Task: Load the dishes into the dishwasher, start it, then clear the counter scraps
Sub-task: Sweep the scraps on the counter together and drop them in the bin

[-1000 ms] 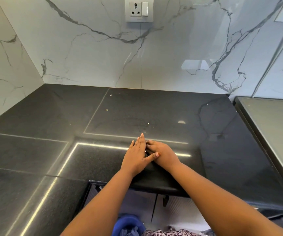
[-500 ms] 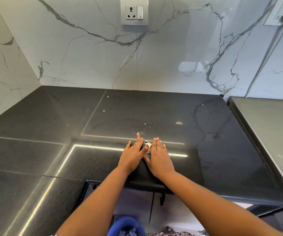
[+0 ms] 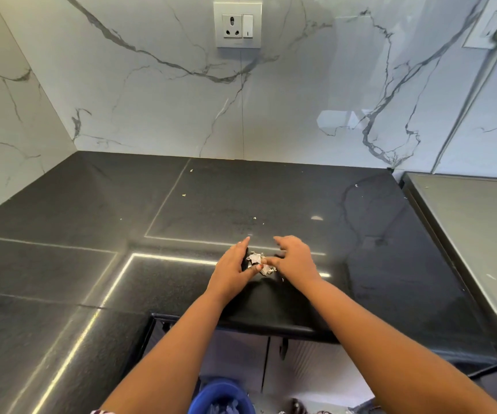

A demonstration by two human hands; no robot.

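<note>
On black counter [image 3: 271, 303], left hand [image 3: 231, 271] and right hand [image 3: 296, 259] spread, cupping scraps [image 3: 258, 262]

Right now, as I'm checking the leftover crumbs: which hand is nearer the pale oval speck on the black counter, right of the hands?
Right. The right hand lies just below-left of the speck; the left hand sits farther left.

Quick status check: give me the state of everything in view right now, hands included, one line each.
Left hand: open, cupped against the scrap pile.
Right hand: open, fingers spread, beside the pile.
Scrap pile: gathered between the hands, resting on the counter.
Counter: a few small crumbs scattered across it.
Wall socket: nothing plugged in.
Blue bin: open below the counter edge, scraps inside.
</note>
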